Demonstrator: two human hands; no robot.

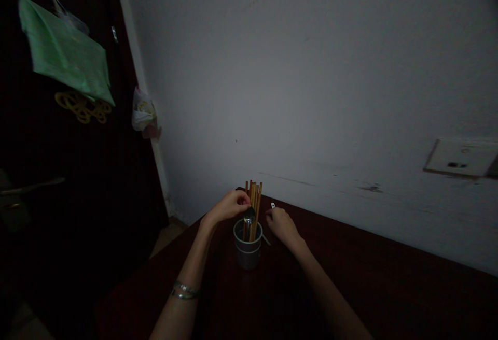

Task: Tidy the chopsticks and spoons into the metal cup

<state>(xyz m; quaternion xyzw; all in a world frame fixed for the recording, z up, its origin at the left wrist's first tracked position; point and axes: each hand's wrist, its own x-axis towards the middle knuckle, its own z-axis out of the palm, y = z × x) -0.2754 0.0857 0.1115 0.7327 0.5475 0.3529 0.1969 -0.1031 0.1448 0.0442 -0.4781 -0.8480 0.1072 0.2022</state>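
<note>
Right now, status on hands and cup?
Left hand pinching spoon, above cup. Right hand at white handle, grip unclear. Chopsticks crowd spoon.

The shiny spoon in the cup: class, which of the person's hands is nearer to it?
Left. The left hand has its fingertips right by the spoon's upper end; the right hand is farther off, beyond the chopsticks, to the right.

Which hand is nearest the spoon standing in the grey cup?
The left hand, with bracelets on that forearm: its fingers are at the spoon; the right hand is right of the cup.
</note>
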